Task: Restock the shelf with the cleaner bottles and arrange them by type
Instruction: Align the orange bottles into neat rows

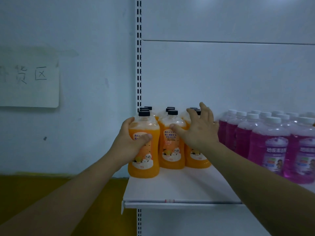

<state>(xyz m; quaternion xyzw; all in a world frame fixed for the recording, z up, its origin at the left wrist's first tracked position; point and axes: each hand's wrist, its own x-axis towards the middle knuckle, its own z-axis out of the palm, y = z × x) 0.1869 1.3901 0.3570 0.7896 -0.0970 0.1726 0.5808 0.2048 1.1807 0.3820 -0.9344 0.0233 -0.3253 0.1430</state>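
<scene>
Several orange cleaner bottles with black caps stand in three rows at the left end of the white shelf [179,189]. My left hand [132,142] grips the front-left orange bottle [148,160], which stands on the shelf a little ahead of the others. My right hand [199,130], fingers spread, rests against the right row's orange bottle [196,157], and its thumb touches the middle front orange bottle [171,150]. To the right stand several pink cleaner bottles [271,147] with white caps and purple labels.
A slotted white upright [139,65] runs up at the shelf's left edge, with a white back panel behind the bottles. A paper sign [29,79] with handwriting hangs on the wall to the left. A yellow surface [51,193] lies below left.
</scene>
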